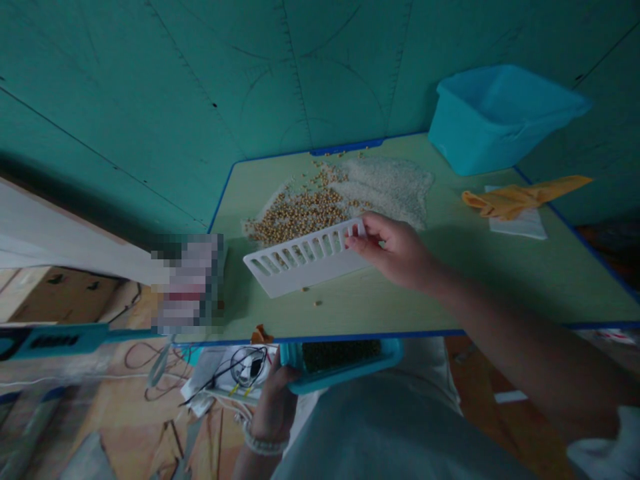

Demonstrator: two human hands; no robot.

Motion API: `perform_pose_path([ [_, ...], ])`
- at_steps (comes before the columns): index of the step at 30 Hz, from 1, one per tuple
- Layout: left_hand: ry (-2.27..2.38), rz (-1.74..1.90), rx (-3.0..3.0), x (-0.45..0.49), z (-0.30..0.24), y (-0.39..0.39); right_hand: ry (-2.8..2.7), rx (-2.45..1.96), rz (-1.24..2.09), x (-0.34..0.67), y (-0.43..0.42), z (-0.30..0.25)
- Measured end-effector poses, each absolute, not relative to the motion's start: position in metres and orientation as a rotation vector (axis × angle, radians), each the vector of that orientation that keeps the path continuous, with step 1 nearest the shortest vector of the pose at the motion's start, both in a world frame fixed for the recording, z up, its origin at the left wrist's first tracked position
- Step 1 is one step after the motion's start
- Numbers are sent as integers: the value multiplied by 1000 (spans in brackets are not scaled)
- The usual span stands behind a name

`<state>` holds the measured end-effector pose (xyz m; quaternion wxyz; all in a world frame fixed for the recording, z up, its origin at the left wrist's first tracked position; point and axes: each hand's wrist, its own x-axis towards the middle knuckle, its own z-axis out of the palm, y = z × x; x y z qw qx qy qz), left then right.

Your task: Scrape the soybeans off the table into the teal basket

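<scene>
My right hand [387, 247] grips the right end of a white slotted plastic panel [315, 270], fingers closed around its edge. The panel is tilted just above the tabletop, its slotted side along a pile of yellowish beans [300, 217]. Beside the beans spreads a heap of white rice-like grains [395, 183]. Below the table's front edge, my left hand [278, 390] is closed on the left end of a blue tray [345, 377]. Something dark and finely textured lies in the tray; what it is I cannot make out.
A blue bin [465, 133] stands at the table's back right. Nearer lie an orange cloth [520, 199] and a white sheet [525, 225]. A pixelated object [190, 287] is at the left edge of the table [400, 307]. Cables [245, 370] hang below; a green wall rises behind.
</scene>
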<state>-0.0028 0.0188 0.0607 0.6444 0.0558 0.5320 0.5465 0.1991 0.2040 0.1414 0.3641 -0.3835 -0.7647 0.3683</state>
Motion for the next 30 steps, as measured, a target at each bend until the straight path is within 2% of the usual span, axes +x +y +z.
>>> perform_pose_path([
  [10, 1224, 1209, 136, 0, 67, 22, -1908, -1051, 1064, 199, 210, 135],
  [18, 1248, 1123, 198, -2, 71, 20, -1902, -1143, 1354, 201, 217, 132],
  [24, 1266, 1099, 191, -3, 72, 16, -2089, -1170, 1358, 205, 215, 136],
  [30, 1251, 1090, 164, -1, 73, 20, -2281, -1100, 1564, 206, 207, 147],
])
